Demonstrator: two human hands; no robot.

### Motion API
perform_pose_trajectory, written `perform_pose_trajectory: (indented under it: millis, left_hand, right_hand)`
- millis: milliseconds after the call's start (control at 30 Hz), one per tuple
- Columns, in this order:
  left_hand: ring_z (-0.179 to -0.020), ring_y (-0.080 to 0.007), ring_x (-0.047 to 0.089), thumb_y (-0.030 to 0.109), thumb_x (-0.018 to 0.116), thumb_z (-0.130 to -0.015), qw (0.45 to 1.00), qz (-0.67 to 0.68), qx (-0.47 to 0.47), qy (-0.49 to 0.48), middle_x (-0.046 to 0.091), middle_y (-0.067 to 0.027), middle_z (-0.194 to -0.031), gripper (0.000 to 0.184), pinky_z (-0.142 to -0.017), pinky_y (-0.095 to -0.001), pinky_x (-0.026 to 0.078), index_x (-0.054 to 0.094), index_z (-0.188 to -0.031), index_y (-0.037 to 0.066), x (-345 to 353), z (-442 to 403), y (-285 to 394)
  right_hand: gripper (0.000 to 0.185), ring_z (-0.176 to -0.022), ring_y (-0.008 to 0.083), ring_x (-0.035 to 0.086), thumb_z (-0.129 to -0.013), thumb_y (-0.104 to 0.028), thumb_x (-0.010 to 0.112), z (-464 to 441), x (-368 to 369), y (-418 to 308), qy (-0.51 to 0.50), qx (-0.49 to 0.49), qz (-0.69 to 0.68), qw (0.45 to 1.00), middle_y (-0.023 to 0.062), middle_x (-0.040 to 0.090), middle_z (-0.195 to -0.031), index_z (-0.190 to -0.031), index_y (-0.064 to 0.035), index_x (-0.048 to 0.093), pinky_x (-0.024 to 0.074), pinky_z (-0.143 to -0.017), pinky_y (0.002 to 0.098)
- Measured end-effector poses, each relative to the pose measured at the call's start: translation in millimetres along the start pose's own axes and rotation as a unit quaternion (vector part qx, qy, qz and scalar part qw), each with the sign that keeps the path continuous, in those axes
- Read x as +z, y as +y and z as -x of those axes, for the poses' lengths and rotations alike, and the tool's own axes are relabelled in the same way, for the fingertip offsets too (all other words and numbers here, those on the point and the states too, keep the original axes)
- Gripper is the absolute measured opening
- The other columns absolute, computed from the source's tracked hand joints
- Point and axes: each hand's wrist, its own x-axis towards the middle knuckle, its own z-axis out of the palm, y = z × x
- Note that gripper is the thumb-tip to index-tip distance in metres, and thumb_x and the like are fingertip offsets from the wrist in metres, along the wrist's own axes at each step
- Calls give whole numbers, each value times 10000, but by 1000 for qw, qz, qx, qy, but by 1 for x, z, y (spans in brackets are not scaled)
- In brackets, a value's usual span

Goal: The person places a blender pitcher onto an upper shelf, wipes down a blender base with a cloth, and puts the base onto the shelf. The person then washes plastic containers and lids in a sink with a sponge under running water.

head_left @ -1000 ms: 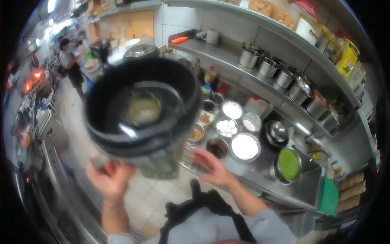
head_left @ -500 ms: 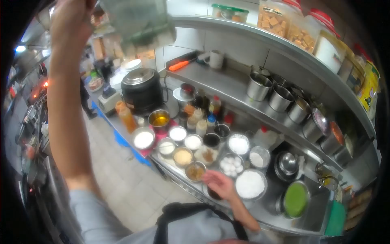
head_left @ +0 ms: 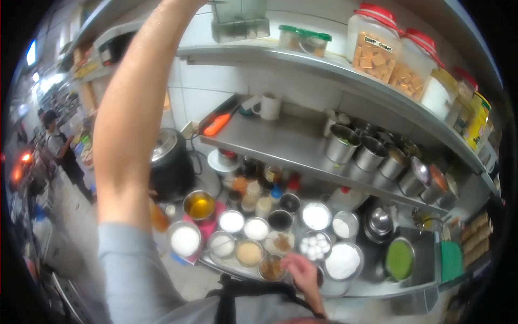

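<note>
My left arm reaches up to the top shelf, and only the edge of my left hand (head_left: 190, 4) shows at the upper border, its fingers cut off. Beside it is a clear, greyish plastic blender jar (head_left: 240, 27), its wide end down at the shelf and its top out of view. My grip seems to be at its handle side. Low in front of me, my right hand (head_left: 301, 270) hovers with loosely bent fingers and nothing visible in it. A steel bowl of brown paste (head_left: 272, 268) sits just left of its fingertips, and a dark bowl is partly hidden behind it.
The top shelf (head_left: 232, 53) holds a green-lidded tub (head_left: 305, 41) and a beef-cube jar (head_left: 372, 46). Steel pots (head_left: 342, 144) and an orange-handled knife (head_left: 217, 125) lie on the lower shelf. Below are egg (head_left: 315, 246) and powder bowls, oil (head_left: 199, 206) and green liquid (head_left: 400, 260). A person (head_left: 59, 146) stands far left.
My left hand and the blender jar have moved right and away from me, to the top shelf. My view has turned. My right hand stays low by the bowls, its fingers more bent.
</note>
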Motion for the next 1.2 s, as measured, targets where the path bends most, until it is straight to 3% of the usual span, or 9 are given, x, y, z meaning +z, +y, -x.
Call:
perform_pose_trajectory:
  millis: [167,433,500,533,633,733,1067,1133,1200]
  left_hand:
    - [-1006,-218,616,63,851,-753,998,-17,64,-9,655,-108,-1104,548,-862,-346,521,589,-1225,-27,13,4,-67]
    - [-1059,-296,632,223,827,-803,988,-134,-73,-28,630,-185,-1215,611,-928,-408,525,565,-1303,-10,32,-18,-203]
    - [-1308,-389,521,492,685,-922,830,-464,-173,-258,528,-252,-1415,720,-1098,-532,420,491,-1452,44,36,-20,-207]
    - [-981,-223,698,509,688,-918,863,-483,-32,-145,707,-168,-1103,636,-890,-419,553,627,-1238,-37,28,2,-181]
    - [-1202,-346,648,651,629,-880,769,-477,-244,-348,597,-257,-1375,917,-968,-513,514,474,-1432,-65,21,0,-188]
    - [-1191,-369,643,657,598,-906,776,-382,-368,-342,544,-243,-1438,936,-994,-537,490,407,-1489,-50,34,14,-170]
    - [-1345,-368,514,614,541,-972,848,-48,-418,-322,558,-259,-1410,790,-1082,-482,425,527,-1424,-33,91,44,-202]
    - [-1421,-343,412,736,503,-936,799,-40,-444,-403,298,-245,-1603,1025,-1179,-482,328,232,-1583,-12,91,43,-184]
    - [-1412,-354,424,763,512,-911,848,-106,-409,-320,335,-253,-1582,1037,-1179,-484,327,272,-1578,6,91,30,-192]
  right_hand:
    - [319,-985,184,712,-964,-18,661,3,22,-8,60,-5,115,992,164,735,-1108,-1274,54,629,567,-867,299]
    - [271,-917,179,724,-982,-33,641,16,4,23,167,2,19,986,152,749,-1038,-1233,70,637,573,-822,287]
    - [259,-920,177,725,-986,-35,637,18,-1,30,191,13,11,982,145,748,-1033,-1223,70,641,574,-822,286]
    - [259,-920,177,725,-986,-35,637,18,-3,31,193,12,10,981,145,748,-1033,-1223,70,641,574,-822,286]
    - [249,-918,175,724,-988,-38,639,21,-8,35,212,30,-27,977,148,746,-1033,-1212,70,647,575,-823,283]
    - [243,-916,173,724,-989,-47,644,23,-18,34,202,23,23,979,149,747,-1023,-1203,66,652,575,-821,279]
    - [220,-886,137,716,-984,-73,665,7,-26,43,223,15,20,975,112,759,-984,-1167,48,679,562,-802,253]
    - [218,-880,132,715,-982,-80,671,3,-22,42,211,9,47,976,105,761,-981,-1160,46,683,558,-799,250]
    - [217,-855,128,712,-980,-89,676,4,-20,48,210,26,42,976,103,764,-973,-1148,47,689,556,-786,250]
